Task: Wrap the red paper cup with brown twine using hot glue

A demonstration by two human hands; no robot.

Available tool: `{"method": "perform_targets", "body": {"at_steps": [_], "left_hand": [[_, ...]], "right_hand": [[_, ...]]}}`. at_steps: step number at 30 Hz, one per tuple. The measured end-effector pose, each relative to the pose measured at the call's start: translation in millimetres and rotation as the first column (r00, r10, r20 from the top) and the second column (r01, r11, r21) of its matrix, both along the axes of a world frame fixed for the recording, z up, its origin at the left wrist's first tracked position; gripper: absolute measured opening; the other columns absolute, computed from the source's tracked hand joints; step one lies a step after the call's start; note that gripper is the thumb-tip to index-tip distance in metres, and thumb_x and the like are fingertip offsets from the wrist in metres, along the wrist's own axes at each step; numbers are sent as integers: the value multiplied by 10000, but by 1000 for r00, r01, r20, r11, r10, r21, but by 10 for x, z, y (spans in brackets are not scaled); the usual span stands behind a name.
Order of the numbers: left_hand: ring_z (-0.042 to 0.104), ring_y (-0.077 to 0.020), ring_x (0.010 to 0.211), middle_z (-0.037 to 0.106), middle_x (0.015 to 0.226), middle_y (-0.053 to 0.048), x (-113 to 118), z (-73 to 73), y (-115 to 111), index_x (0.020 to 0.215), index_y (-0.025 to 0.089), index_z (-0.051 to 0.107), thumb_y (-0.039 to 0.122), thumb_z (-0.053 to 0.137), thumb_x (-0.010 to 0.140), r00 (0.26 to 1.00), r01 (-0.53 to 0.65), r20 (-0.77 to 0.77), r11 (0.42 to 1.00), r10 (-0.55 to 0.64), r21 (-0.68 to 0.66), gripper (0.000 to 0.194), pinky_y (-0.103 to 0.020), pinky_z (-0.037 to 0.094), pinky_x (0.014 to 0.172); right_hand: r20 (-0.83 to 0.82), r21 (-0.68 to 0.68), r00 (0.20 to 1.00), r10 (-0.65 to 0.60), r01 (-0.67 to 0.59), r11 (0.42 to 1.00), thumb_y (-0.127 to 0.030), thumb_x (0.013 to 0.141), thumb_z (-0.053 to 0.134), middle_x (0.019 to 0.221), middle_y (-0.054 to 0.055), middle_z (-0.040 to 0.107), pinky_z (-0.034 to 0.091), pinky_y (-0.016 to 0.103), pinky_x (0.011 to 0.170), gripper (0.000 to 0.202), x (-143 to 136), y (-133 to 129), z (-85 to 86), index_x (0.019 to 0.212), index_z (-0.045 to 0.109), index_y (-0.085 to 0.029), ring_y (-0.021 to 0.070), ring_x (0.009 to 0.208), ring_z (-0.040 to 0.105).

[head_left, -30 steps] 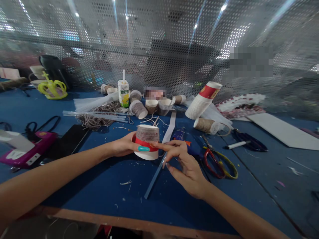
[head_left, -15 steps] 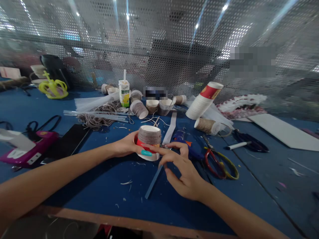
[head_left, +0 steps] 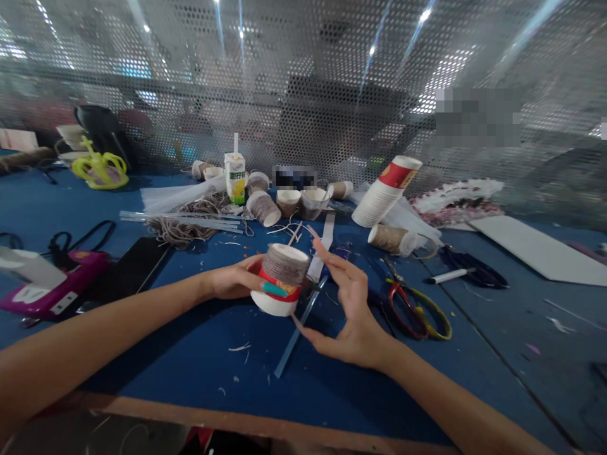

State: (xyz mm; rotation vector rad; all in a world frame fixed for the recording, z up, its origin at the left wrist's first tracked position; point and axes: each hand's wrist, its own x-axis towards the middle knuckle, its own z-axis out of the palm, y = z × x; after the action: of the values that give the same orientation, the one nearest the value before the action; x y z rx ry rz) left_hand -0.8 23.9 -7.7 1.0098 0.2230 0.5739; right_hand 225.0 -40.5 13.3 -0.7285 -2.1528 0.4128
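Note:
My left hand [head_left: 237, 276] is closed round the side of a paper cup [head_left: 283, 268], its thumb with a turquoise nail lying across the front. Grey-brown cord is wound round the cup's upper part; a red band and a white part show below. The cup is tilted, just above the blue table. To its right, my right hand [head_left: 358, 309] is open, fingers and thumb spread at the cup's side, with nothing seen in it. A clear glue stick [head_left: 290, 354] slants beneath. Behind the right hand, a dark blue glue gun [head_left: 374, 292] is mostly hidden.
Scissors [head_left: 410, 309] lie to the right, near a white pen [head_left: 450, 277]. Further back are a leaning stack of paper cups [head_left: 379, 202], a drink carton [head_left: 235, 180] and grey cord [head_left: 183, 227]. At left sit a phone [head_left: 135, 268] and a magenta power strip [head_left: 71, 284].
The cup has tilted and shifted slightly down. My right hand's fingers, earlier bent against the cup's front, have spread apart and moved to its right side. My left hand keeps its hold.

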Motion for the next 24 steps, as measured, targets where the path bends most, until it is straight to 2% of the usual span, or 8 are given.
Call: {"method": "perform_targets", "body": {"at_steps": [3,6,10,13,15,17,20,24], "left_hand": [[690,-209,909,708,1050,-104,3,13,-9,1135,146,617,170,835,572,1000,10,-15,1000,-10,-1,604,-324,523,846],[678,-180,875,675,1042,-60,16,33,-34,1117,187,581,87,848,503,995,-53,-89,998,55,17,677,-290,537,781],[667,-168,859,632,1055,-27,31,59,-81,1154,234,510,29,846,458,968,-108,-218,992,120,67,799,-305,540,762],[665,-188,872,636,1048,-33,35,54,-86,1173,229,493,60,853,465,955,-149,-254,988,156,45,813,-337,532,776],[665,-199,879,656,1024,-48,34,37,-68,1161,200,515,116,860,490,965,-164,-208,986,162,6,759,-343,523,790],[667,-210,910,677,1039,-80,30,18,-42,1156,171,543,163,856,529,985,-135,-108,991,132,-19,701,-345,510,830],[679,-206,919,700,1051,-101,19,-1,-18,1171,161,573,163,839,572,998,-55,11,998,56,-28,655,-327,503,847],[684,-228,960,715,1075,-101,-1,5,-19,1208,176,574,137,821,591,999,-10,33,999,11,-30,666,-356,493,878]], "right_hand": [[75,53,996,-52,48,997,-372,754,745,1443,158,337,285,596,1129,899,0,28,-80,1462,197,-289,368,1392,321],[92,119,990,-110,98,988,-443,774,724,1382,146,388,341,567,1111,886,15,41,-138,1480,210,-288,353,1342,383],[134,148,978,-157,137,980,-398,837,661,1383,148,406,358,531,1110,760,3,31,-130,1463,255,-257,331,1347,382],[23,122,994,-111,107,987,-328,836,658,1441,154,382,350,566,1104,699,-34,32,-91,1397,243,-275,324,1374,368],[-116,120,988,-98,112,986,-271,806,673,1465,149,376,345,594,1096,660,-49,41,-62,1310,249,-295,317,1392,354],[-167,144,980,-104,128,981,-224,770,685,1464,143,403,337,606,1094,613,-47,49,-35,1222,277,-302,309,1399,345],[-97,180,990,-100,116,977,-191,763,672,1447,147,452,350,603,1079,564,-27,48,-6,1152,279,-301,294,1395,347],[-37,176,995,-94,99,979,-190,799,644,1419,150,492,392,593,1047,510,-24,25,5,1128,269,-300,282,1386,360]]}}
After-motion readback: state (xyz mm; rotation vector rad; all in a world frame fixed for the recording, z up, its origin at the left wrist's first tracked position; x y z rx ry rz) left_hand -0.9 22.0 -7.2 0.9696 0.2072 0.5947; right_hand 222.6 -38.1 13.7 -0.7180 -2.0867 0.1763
